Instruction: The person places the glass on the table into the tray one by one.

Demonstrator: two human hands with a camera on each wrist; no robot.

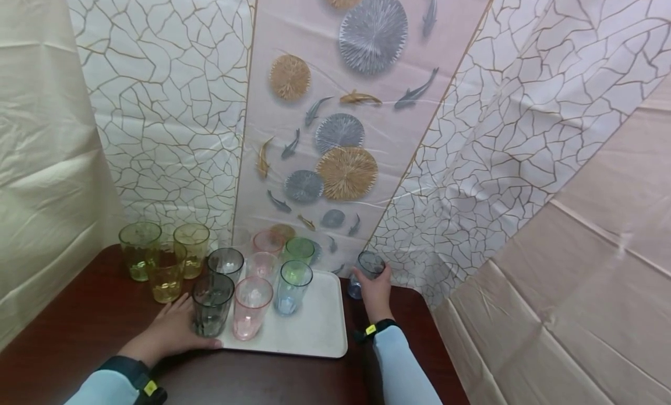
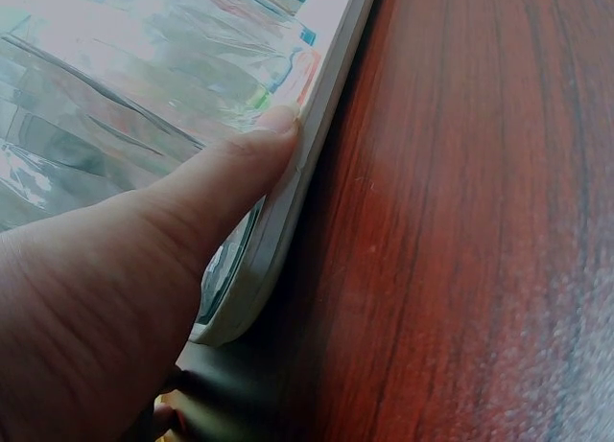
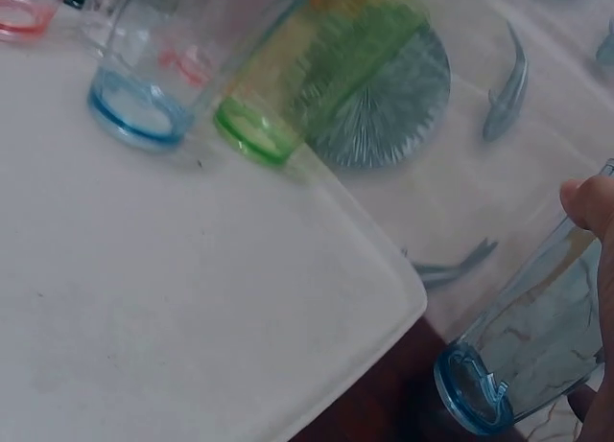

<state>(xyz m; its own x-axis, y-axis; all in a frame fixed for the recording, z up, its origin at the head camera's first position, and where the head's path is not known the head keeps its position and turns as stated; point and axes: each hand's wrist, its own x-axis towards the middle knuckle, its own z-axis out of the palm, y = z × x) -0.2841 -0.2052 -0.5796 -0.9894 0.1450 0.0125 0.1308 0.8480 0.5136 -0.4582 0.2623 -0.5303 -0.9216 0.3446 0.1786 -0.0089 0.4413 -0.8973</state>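
Note:
My right hand (image 1: 375, 292) grips a blue-tinted drinking glass (image 3: 475, 384) by its upper part, just right of the tray, with the glass tilted in the right wrist view. At the near left corner of the white tray (image 1: 314, 335) rests my left hand (image 1: 173, 329). Its thumb (image 2: 230, 164) lies stretched against the tray's rim, and its fingers extend along the left side, partly hidden by a dark grey glass (image 1: 212, 306). Beside that stands a pink glass (image 1: 251, 309). A light blue glass (image 1: 292, 288) and a green glass (image 1: 301, 250) stand farther back.
Several yellow glasses (image 1: 166, 274) stand on the brown table (image 1: 63, 312) left of the tray. Another grey glass (image 1: 226, 262) and more pink glasses (image 1: 262, 265) are toward the tray's back left. A patterned cloth (image 1: 325, 102) hangs behind the table.

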